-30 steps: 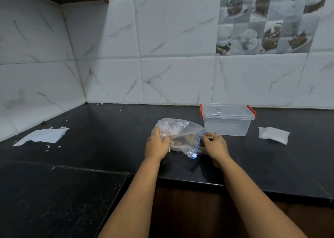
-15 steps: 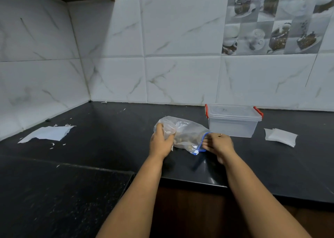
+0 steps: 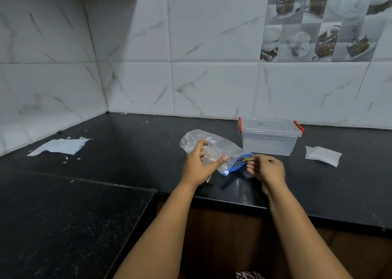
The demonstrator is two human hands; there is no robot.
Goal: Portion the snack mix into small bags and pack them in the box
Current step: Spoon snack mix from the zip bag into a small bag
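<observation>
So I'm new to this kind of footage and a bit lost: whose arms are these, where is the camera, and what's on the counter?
The camera sits on a person's head, looking down at their own bare arms. The left hand holds a clear zip bag with a blue seal; the right hand pinches a small thing at the bag's mouth, too small to identify. On the black counter stand a lidded clear box with red clips, small white bags beside it, and torn paper far left.
</observation>
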